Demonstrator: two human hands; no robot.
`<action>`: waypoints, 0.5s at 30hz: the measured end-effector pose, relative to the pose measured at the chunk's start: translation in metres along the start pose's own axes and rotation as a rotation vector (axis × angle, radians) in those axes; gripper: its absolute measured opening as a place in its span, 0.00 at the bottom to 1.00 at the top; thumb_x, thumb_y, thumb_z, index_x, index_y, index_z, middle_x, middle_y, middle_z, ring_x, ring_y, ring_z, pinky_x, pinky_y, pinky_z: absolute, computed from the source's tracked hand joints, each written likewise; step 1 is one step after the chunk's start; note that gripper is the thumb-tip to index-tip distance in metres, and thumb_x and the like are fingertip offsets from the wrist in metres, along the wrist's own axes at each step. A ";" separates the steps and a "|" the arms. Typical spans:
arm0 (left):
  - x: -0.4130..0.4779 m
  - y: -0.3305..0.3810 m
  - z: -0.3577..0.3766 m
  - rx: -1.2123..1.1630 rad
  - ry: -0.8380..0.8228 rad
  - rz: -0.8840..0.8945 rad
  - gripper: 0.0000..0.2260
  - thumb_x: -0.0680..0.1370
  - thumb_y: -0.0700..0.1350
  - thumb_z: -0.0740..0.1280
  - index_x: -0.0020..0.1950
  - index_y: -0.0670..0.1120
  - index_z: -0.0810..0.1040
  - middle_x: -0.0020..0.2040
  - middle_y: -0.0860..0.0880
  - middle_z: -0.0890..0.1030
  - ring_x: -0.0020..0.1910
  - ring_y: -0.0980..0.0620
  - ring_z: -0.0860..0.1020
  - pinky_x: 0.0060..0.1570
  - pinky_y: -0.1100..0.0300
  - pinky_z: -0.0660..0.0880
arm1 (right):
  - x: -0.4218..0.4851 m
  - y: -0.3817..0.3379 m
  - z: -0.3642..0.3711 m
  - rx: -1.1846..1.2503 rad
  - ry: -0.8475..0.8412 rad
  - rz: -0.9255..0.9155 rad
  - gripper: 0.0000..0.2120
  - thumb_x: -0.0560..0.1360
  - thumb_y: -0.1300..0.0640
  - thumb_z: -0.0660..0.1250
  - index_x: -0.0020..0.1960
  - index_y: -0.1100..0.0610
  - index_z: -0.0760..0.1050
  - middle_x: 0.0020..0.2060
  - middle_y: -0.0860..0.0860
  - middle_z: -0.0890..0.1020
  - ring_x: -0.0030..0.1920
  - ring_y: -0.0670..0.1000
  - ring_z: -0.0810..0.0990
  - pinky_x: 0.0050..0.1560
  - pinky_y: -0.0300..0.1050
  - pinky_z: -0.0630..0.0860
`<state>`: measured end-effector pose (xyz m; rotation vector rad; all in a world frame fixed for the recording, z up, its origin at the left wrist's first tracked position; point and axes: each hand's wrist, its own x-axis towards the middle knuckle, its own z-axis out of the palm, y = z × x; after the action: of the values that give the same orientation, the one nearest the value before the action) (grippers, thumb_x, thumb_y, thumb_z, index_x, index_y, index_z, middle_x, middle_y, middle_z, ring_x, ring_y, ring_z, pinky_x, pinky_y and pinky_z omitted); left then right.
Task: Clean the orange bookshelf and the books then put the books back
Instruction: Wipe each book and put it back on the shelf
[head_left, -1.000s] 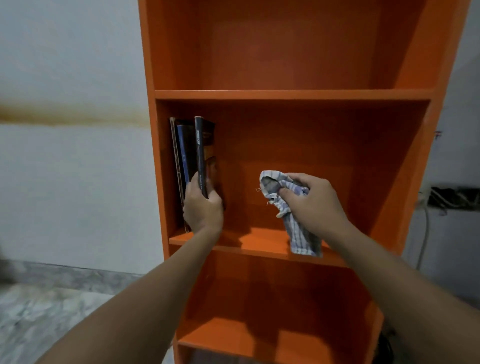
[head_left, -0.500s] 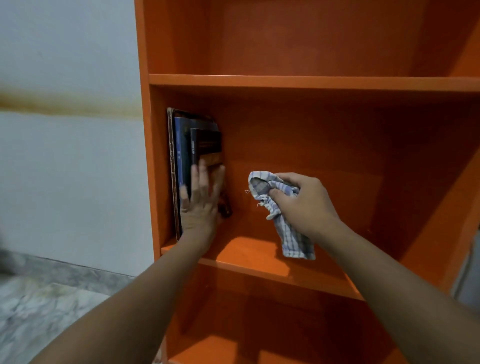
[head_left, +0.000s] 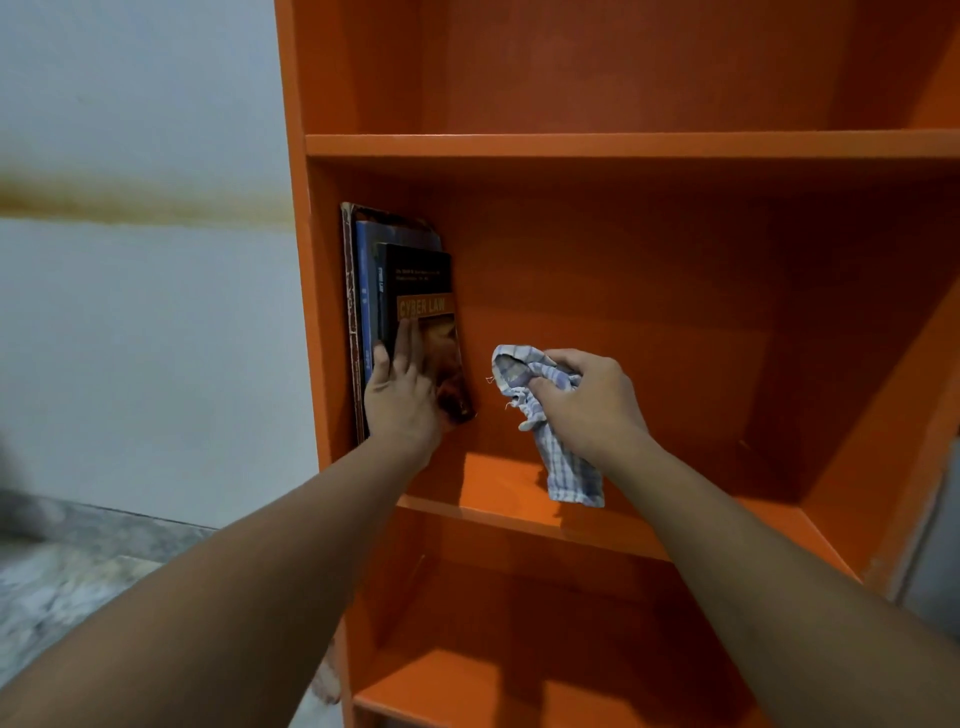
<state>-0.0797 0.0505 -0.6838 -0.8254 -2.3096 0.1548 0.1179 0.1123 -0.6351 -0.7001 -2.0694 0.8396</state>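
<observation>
Pressing with the left hand (head_left: 402, 395) now, fingers straight and flat on the front cover of the Cyber Law book (head_left: 423, 291). Was a curled grip round that book's spine a second ago. Switched to an open palm half a second back and kept there. Probable meaning: book let go and pushed home, no longer carried.

Outward from there: leaning left onto the blue book (head_left: 365, 291) and the tall worn book (head_left: 349, 312). All three packed against the left wall of the orange bookshelf (head_left: 298, 260), standing on the middle shelf (head_left: 519, 499).

Over to the right hand (head_left: 592, 400): clenched round the checked cloth (head_left: 569, 478). Bunched end poking out past the fingers, tail hanging down in front of the shelf board. Touching the board or not, cannot tell. Hardly shifted over the last second. Parked just right of the books, apart from them.

Read for the task: put-back of this trio looks about done, wiping seemingly paused. No way to tell of more books out of view. Risk of the lean sliding on release, so worth easing the palm off slowly.
</observation>
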 end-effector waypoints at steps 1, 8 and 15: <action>-0.004 -0.004 -0.007 -0.048 0.020 0.032 0.38 0.76 0.67 0.59 0.80 0.49 0.53 0.80 0.40 0.43 0.78 0.41 0.38 0.74 0.41 0.42 | -0.004 0.002 0.001 0.001 0.008 0.005 0.16 0.79 0.54 0.67 0.66 0.50 0.75 0.57 0.44 0.80 0.43 0.52 0.84 0.33 0.41 0.78; -0.082 -0.022 -0.057 -0.492 0.034 0.325 0.18 0.78 0.53 0.63 0.67 0.52 0.74 0.60 0.50 0.78 0.61 0.48 0.74 0.61 0.48 0.70 | -0.081 0.018 -0.001 0.071 0.040 -0.019 0.16 0.78 0.53 0.67 0.66 0.50 0.75 0.62 0.46 0.79 0.61 0.45 0.76 0.59 0.40 0.72; -0.206 -0.002 -0.052 -1.095 -0.224 0.393 0.16 0.72 0.55 0.59 0.49 0.52 0.83 0.41 0.53 0.83 0.38 0.51 0.80 0.37 0.52 0.78 | -0.208 0.062 -0.005 0.115 0.018 0.083 0.14 0.78 0.54 0.69 0.63 0.49 0.76 0.58 0.44 0.79 0.59 0.43 0.77 0.62 0.46 0.74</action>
<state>0.0702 -0.0803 -0.7573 -1.8519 -2.3149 -0.9741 0.2470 0.0057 -0.7739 -0.7320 -1.9703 0.9872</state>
